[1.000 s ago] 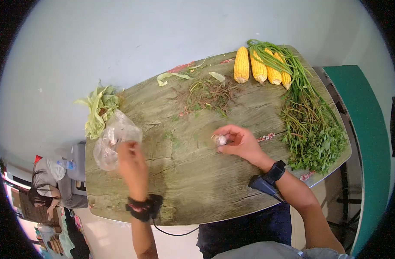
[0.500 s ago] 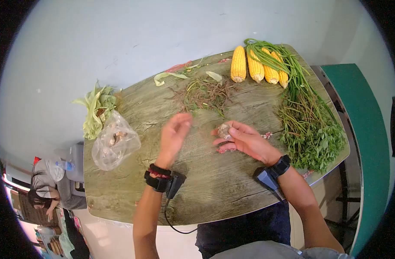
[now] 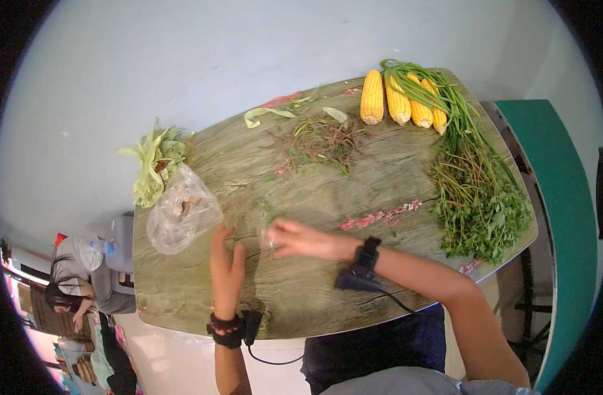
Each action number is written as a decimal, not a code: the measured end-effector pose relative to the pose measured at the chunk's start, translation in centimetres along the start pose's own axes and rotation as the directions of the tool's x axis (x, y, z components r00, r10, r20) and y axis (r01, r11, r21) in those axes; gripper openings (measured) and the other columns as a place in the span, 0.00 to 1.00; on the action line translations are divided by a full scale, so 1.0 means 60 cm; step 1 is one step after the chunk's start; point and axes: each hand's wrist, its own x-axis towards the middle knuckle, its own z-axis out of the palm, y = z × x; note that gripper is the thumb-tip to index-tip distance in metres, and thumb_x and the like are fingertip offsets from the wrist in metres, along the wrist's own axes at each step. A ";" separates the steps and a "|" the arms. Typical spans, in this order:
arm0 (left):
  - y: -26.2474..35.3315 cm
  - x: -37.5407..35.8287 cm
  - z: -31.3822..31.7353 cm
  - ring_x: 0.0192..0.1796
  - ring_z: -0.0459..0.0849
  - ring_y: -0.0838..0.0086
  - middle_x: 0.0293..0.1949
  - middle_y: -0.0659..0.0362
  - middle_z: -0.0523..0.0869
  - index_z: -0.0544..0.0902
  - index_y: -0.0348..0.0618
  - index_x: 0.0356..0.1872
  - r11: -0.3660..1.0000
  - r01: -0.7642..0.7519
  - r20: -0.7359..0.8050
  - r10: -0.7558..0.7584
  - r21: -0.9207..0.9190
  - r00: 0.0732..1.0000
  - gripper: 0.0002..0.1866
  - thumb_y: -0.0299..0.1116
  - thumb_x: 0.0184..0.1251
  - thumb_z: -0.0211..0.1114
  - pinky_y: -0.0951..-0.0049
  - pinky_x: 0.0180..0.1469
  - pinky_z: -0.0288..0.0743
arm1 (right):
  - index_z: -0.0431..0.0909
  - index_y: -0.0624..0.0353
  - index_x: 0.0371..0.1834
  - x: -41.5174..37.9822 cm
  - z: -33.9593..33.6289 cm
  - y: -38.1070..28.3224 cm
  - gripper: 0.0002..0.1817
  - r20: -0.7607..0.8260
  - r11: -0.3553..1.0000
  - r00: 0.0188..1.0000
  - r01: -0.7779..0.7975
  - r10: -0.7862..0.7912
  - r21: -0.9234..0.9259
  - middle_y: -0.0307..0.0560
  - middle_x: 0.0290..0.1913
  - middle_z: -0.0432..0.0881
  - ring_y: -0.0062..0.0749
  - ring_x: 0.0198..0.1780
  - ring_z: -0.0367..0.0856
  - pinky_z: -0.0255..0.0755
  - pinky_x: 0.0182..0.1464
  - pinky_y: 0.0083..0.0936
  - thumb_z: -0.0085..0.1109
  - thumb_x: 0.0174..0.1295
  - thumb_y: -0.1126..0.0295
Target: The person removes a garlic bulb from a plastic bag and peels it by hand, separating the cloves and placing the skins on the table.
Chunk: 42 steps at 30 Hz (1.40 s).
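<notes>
Whitish piece [image 3: 270, 239] in right hand [image 3: 297, 240], axis blurred

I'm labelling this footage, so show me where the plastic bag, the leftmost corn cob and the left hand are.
Plastic bag [image 3: 180, 220]: head view, middle of its clear side.
Leftmost corn cob [image 3: 372, 96]: head view, middle of its kernels.
Left hand [image 3: 227, 276]: head view, middle of the hand.
</notes>
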 end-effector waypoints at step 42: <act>0.151 -0.059 0.063 0.44 0.80 0.75 0.43 0.57 0.83 0.82 0.36 0.42 0.889 0.027 0.254 0.102 -0.458 0.962 0.06 0.21 0.70 0.57 0.78 0.49 0.71 | 0.70 0.61 0.56 -0.158 -0.118 -0.120 0.18 -0.172 0.921 0.942 0.225 -0.289 -0.318 0.46 0.52 0.78 0.29 0.56 0.77 0.71 0.62 0.32 0.42 0.76 0.58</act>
